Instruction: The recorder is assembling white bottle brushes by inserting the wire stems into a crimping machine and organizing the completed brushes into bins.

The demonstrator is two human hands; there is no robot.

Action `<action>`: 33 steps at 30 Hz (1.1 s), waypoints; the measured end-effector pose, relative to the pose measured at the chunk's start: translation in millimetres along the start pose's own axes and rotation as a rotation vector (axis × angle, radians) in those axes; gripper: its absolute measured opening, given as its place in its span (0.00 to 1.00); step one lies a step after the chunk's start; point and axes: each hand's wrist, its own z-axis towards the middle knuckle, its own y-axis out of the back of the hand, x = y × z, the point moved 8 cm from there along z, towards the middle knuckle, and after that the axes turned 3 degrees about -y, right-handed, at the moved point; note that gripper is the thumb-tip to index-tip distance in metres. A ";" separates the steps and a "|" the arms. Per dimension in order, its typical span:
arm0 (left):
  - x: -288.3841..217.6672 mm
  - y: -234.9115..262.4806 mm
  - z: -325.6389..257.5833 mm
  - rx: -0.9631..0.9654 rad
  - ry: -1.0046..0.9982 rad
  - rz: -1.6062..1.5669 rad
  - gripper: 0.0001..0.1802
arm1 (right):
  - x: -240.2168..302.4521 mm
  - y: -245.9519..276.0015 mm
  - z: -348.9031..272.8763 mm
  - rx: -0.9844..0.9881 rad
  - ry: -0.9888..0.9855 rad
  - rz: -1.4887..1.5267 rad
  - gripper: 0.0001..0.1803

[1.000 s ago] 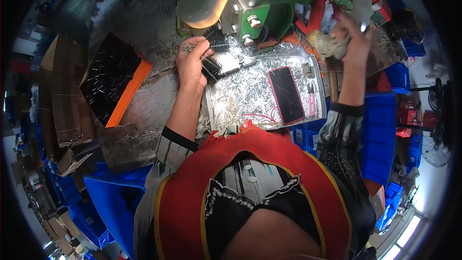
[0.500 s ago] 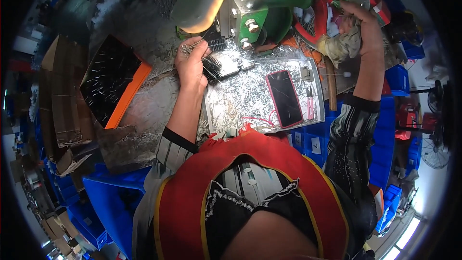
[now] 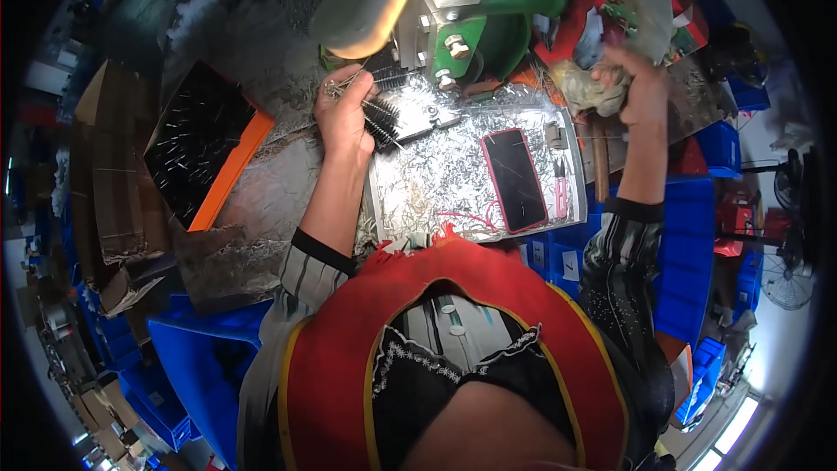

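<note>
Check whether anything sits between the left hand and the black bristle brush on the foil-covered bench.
Nothing visible does. The left hand already rests on the brush, its fingers closed on the twisted wire end beside the green machine. The phone lies apart, to the right on the foil.

Blk brush (image 3: 382, 122), pink-edged phone (image 3: 514, 179), green machine (image 3: 501, 0), orange tray (image 3: 228, 170)
</note>
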 end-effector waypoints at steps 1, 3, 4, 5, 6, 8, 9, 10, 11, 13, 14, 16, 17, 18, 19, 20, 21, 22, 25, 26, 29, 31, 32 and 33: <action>0.6 1.8 1.1 -0.007 -0.003 0.000 0.12 | 13.6 -4.6 1.3 0.007 -0.002 -0.001 0.07; 2.9 -3.8 3.2 0.002 -0.017 -0.029 0.12 | 46.2 -18.1 -7.6 0.155 0.045 -0.133 0.10; 2.8 -4.8 4.4 -0.001 -0.039 -0.027 0.12 | 48.0 -19.7 -6.6 0.155 0.045 -0.133 0.10; 2.9 -4.5 5.2 -0.003 -0.040 -0.026 0.12 | 51.5 -21.2 -5.7 0.153 0.072 -0.109 0.09; 2.8 -2.8 5.8 -0.017 -0.039 -0.019 0.12 | 54.5 -22.8 -4.6 0.151 0.100 -0.086 0.09; 2.4 3.7 4.2 -0.047 -0.046 -0.015 0.12 | 41.6 -24.9 -1.1 0.166 0.124 -0.065 0.09; -0.4 7.9 3.0 -0.062 -0.062 -0.010 0.12 | 19.4 -10.9 2.2 0.035 0.239 0.054 0.08; 0.5 4.6 4.3 -0.058 -0.063 -0.009 0.11 | -4.3 9.7 0.6 -0.120 0.359 0.166 0.07; 0.7 -4.3 4.6 -0.043 -0.054 -0.017 0.11 | -20.4 8.9 -6.6 -0.006 0.541 0.097 0.05; -5.2 -8.4 1.1 -0.005 -0.090 0.101 0.12 | -22.7 -4.4 -15.3 0.040 0.616 0.178 0.05; -8.2 -7.3 -1.1 -0.011 -0.096 0.099 0.12 | -28.4 -5.8 -11.3 0.052 0.516 0.208 0.05; -22.8 -13.9 -8.1 0.076 -0.233 0.414 0.14 | -39.6 2.9 -6.8 -0.087 0.343 0.315 0.04; -26.9 -13.2 -10.8 0.077 -0.235 0.419 0.14 | -33.7 3.9 -6.8 -0.088 0.342 0.320 0.04; -31.7 -16.4 -13.6 0.120 -0.249 0.487 0.15 | -30.7 4.3 -4.0 -0.077 0.253 0.263 0.05; -34.8 -17.1 -14.6 0.165 -0.260 0.556 0.16 | -29.7 3.5 -4.8 -0.068 0.163 0.207 0.05; -31.1 -13.8 -10.2 0.216 -0.254 0.578 0.15 | -22.8 3.0 -5.6 -0.066 0.132 0.137 0.06; -28.2 -11.7 -7.6 0.224 -0.255 0.576 0.15 | -14.8 3.5 -5.1 -0.072 0.137 0.138 0.06; -28.2 -12.1 -14.0 0.229 -0.177 0.523 0.15 | -10.8 3.1 -6.5 -0.067 0.112 0.121 0.06; -18.4 -6.4 -9.8 0.213 -0.074 0.412 0.14 | -6.1 3.8 -7.6 -0.090 0.103 0.102 0.06; -16.1 -0.6 -5.3 0.162 -0.072 0.297 0.13 | -3.9 5.1 -7.5 -0.115 0.119 0.102 0.06; -14.0 -0.1 -8.0 0.071 -0.026 0.080 0.10 | -7.1 6.1 -7.2 -0.121 0.129 0.108 0.06; -10.3 -1.2 -8.2 0.041 0.000 -0.005 0.09 | -11.2 5.5 -7.6 -0.101 0.094 0.112 0.06; -7.9 -5.5 -6.7 0.073 -0.006 -0.106 0.08 | -14.0 4.7 -7.8 -0.083 0.059 0.118 0.06; -7.9 -8.1 -6.6 0.072 -0.007 -0.111 0.08 | -14.1 4.4 -8.7 -0.081 0.062 0.114 0.06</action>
